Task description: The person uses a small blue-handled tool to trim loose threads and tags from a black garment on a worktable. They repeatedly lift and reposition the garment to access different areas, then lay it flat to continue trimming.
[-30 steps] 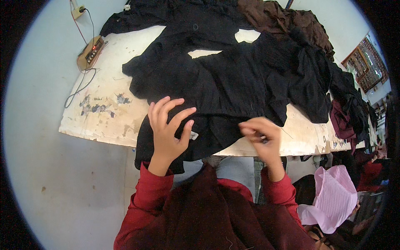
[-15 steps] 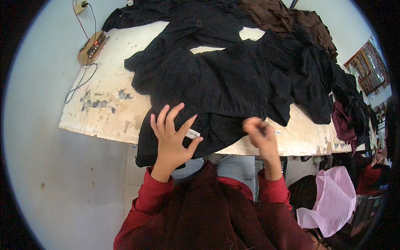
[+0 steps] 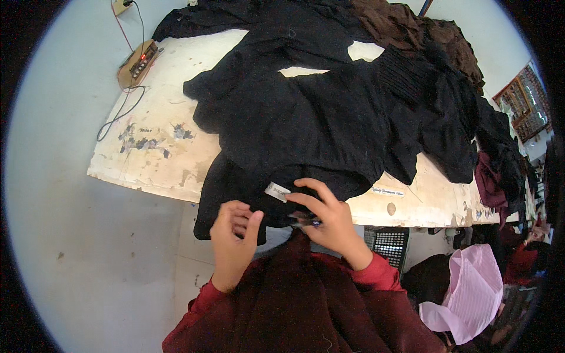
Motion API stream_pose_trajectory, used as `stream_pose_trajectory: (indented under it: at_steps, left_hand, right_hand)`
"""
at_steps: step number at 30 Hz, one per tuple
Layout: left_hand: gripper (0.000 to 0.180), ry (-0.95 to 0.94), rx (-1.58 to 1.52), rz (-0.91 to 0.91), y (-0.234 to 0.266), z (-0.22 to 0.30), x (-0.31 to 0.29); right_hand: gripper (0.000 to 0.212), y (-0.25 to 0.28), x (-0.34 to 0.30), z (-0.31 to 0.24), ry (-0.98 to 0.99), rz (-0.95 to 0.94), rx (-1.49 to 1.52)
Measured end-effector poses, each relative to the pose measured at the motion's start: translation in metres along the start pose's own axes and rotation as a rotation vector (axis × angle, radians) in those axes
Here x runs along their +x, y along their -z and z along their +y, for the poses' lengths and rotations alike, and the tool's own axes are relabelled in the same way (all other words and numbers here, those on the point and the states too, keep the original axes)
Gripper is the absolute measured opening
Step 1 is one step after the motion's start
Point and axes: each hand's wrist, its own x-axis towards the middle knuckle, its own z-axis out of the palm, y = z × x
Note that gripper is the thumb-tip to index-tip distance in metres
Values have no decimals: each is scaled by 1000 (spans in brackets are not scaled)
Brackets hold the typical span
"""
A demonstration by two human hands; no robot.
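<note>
Lying across the bench (image 3: 170,112) in the head view, a black garment (image 3: 318,123) is reaching from the centre toward twelve o'clock, its near edge hanging past the bench at seven o'clock. A white label (image 3: 276,192) is sitting on it, just below centre at six o'clock. At four o'clock from the label, the right hand (image 3: 332,220) is gripping a small tool (image 3: 303,220), too blurred to identify, with one fingertip apparently touching the label. At seven o'clock, the left hand (image 3: 235,235) is holding its fingers half curled; whether it is pinching cloth, I cannot tell. Should the tool be bladed, it could be nicking cloth, black folds hiding its tip. Overhanging weight could be dragging unsteadied fabric toward six o'clock.
</note>
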Motion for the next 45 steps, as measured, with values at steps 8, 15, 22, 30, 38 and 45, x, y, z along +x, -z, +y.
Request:
stream_pose_trajectory:
  at_steps: [8,15,22,30,38,45]
  left_hand:
    - [37,333,-972,-268,-19,7,8]
    - [37,259,-1248,-218,-36,-3,7]
    - [30,115,-1246,-292,-35,14,3]
    - [28,94,-1207,-326,-41,16,1]
    - [32,5,-1231,-237,-37,20,3]
    - [30,17,-1125,-226,-37,21,-1]
  right_hand:
    - [36,-16,-10,14,375,441,12]
    - [35,-5,-16,12,169,431,231]
    - [40,14,-3,-20,230,288,108]
    - [18,13,-14,-8,117,194,474]
    - [5,78,-37,3,-183,-49,433]
    - [38,60,-4,-22,92,175,149]
